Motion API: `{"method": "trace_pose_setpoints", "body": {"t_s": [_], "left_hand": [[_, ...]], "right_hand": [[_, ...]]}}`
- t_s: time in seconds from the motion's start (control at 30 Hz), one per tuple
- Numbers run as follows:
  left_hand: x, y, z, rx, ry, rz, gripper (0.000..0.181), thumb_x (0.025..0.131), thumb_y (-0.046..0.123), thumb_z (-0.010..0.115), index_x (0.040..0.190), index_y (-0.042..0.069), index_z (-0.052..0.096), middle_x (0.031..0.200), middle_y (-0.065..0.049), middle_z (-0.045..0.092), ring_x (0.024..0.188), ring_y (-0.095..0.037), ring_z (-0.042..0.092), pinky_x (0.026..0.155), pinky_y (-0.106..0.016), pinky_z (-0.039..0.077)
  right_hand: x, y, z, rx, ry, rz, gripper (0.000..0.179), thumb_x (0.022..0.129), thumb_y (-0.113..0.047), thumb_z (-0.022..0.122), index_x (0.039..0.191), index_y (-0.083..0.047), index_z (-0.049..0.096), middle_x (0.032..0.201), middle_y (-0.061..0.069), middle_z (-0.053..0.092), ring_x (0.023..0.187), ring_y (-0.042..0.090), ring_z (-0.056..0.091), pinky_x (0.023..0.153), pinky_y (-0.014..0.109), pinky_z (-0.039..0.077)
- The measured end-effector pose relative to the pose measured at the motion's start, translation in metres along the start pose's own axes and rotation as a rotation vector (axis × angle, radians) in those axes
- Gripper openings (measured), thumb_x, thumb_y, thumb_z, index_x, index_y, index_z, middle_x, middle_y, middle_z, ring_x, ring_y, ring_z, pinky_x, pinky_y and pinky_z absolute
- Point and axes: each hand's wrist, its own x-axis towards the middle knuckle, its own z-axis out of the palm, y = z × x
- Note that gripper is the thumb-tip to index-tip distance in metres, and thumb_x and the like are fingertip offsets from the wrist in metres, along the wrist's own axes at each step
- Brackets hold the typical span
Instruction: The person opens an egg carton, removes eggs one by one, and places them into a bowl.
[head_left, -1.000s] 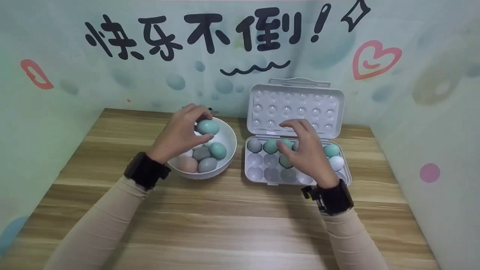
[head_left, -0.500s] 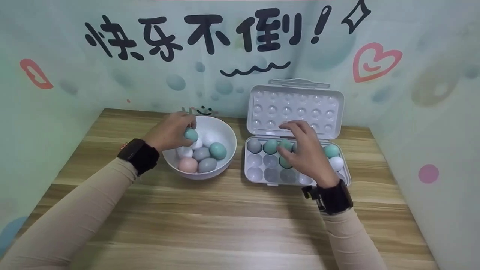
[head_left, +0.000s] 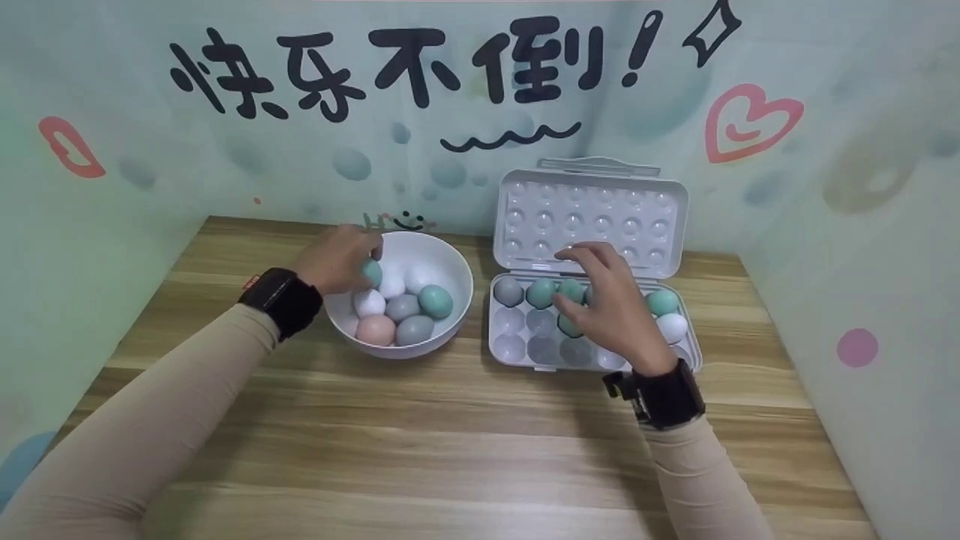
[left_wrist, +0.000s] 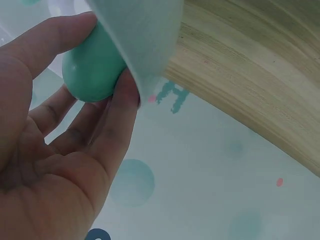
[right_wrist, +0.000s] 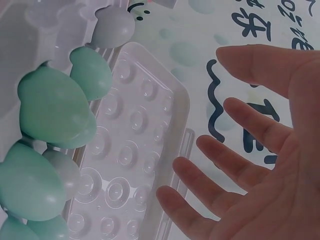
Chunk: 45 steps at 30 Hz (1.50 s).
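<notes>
At the left side of the white bowl point(head_left: 420, 253), my left hand point(head_left: 334, 259) pinches a green egg point(left_wrist: 92, 67) between thumb and fingers. The left wrist view shows this egg right at the bowl's rim. Lying in the bowl are a pink egg point(head_left: 376, 330), another green egg point(head_left: 435, 301), and several grey and white ones. My right hand point(head_left: 621, 315) hovers over the egg box point(head_left: 525, 361), its fingers spread and holding nothing. Green, grey and white eggs sit in the box's hollows, some hidden beneath the hand.
The dimpled lid point(head_left: 592, 199) of the egg box stands raised against the printed backdrop point(head_left: 300, 165). Bowl and box stand side by side on the wooden table point(head_left: 450, 450), towards its back edge. Backdrop walls also rise at left and right.
My left hand has moved left and slightly down from over the bowl's back to its left rim, carrying the green egg. The right hand has stayed almost still.
</notes>
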Motion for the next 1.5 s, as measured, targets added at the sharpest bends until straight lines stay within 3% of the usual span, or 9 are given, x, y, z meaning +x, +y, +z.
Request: {"method": "trace_pose_setpoints", "body": {"t_s": [0.27,0.53,0.67,0.8,0.93,1.1,1.2,1.33,1.5], "left_hand": [[-0.002,0.007,0.001,0.048,-0.018,-0.006,0.03,0.081,-0.007,0.08,0.109,-0.01,0.07,0.106,-0.027,0.071,0.096,-0.038,0.064,0.089,-0.051,0.056],[-0.003,0.007,0.003,0.113,-0.012,0.051,0.025,0.079,-0.005,0.079,0.103,-0.01,0.074,0.096,-0.026,0.073,0.09,-0.039,0.064,0.084,-0.051,0.055],[-0.005,0.007,0.005,0.104,-0.027,0.061,0.024,0.08,-0.007,0.078,0.103,-0.01,0.074,0.095,-0.025,0.073,0.089,-0.038,0.063,0.084,-0.052,0.054],[-0.007,0.01,0.003,0.076,-0.049,0.024,0.027,0.084,-0.006,0.077,0.11,-0.009,0.074,0.103,-0.026,0.073,0.092,-0.036,0.062,0.087,-0.05,0.055],[-0.008,0.017,-0.003,0.034,-0.015,0.031,0.028,0.085,-0.005,0.076,0.113,-0.006,0.073,0.108,-0.025,0.073,0.096,-0.037,0.063,0.088,-0.05,0.055],[-0.009,0.037,-0.009,0.003,0.083,0.084,0.031,0.088,0.003,0.078,0.118,-0.003,0.071,0.116,-0.022,0.072,0.107,-0.041,0.064,0.094,-0.053,0.053],[-0.009,0.055,-0.009,-0.013,0.145,0.109,0.034,0.091,0.009,0.081,0.122,0.0,0.071,0.125,-0.021,0.07,0.118,-0.039,0.062,0.104,-0.053,0.051],[-0.009,0.079,-0.001,-0.066,0.201,0.151,0.042,0.093,0.019,0.082,0.13,0.005,0.068,0.134,-0.016,0.064,0.126,-0.033,0.059,0.113,-0.051,0.048],[-0.009,0.099,0.011,-0.123,0.259,0.208,0.049,0.093,0.022,0.083,0.136,0.007,0.066,0.134,-0.011,0.062,0.127,-0.029,0.058,0.11,-0.043,0.051]], "right_hand": [[0.001,-0.001,0.0,0.01,-0.007,0.01,0.052,0.087,-0.012,0.083,0.136,-0.007,0.066,0.145,0.016,0.056,0.138,0.035,0.05,0.115,0.05,0.04],[0.0,0.001,0.0,0.001,-0.009,0.007,0.052,0.086,-0.011,0.084,0.135,-0.006,0.067,0.143,0.018,0.057,0.136,0.037,0.051,0.115,0.05,0.041],[0.0,0.002,0.001,-0.002,-0.01,0.004,0.051,0.086,-0.01,0.084,0.134,-0.006,0.067,0.142,0.018,0.058,0.135,0.037,0.052,0.114,0.05,0.042],[0.0,0.005,0.001,-0.012,-0.024,0.004,0.051,0.085,-0.008,0.085,0.133,-0.005,0.067,0.141,0.018,0.058,0.133,0.037,0.053,0.112,0.051,0.044],[-0.001,0.007,0.001,-0.031,-0.063,0.0,0.05,0.084,-0.006,0.085,0.132,-0.005,0.068,0.136,0.017,0.06,0.126,0.038,0.056,0.106,0.052,0.048],[-0.004,0.01,-0.001,-0.054,-0.117,0.003,0.052,0.083,-0.006,0.085,0.131,-0.005,0.068,0.133,0.017,0.06,0.122,0.038,0.056,0.102,0.053,0.048],[-0.006,0.011,0.0,-0.068,-0.146,0.014,0.053,0.082,-0.006,0.085,0.132,-0.005,0.068,0.131,0.017,0.06,0.123,0.038,0.056,0.104,0.053,0.048],[-0.008,0.012,0.001,-0.088,-0.185,0.036,0.053,0.08,-0.005,0.086,0.13,-0.004,0.068,0.128,0.019,0.061,0.117,0.037,0.057,0.1,0.051,0.05],[-0.01,0.015,0.003,-0.099,-0.21,0.029,0.051,0.079,-0.002,0.084,0.127,-0.002,0.068,0.122,0.021,0.061,0.108,0.037,0.059,0.094,0.052,0.053]]}}
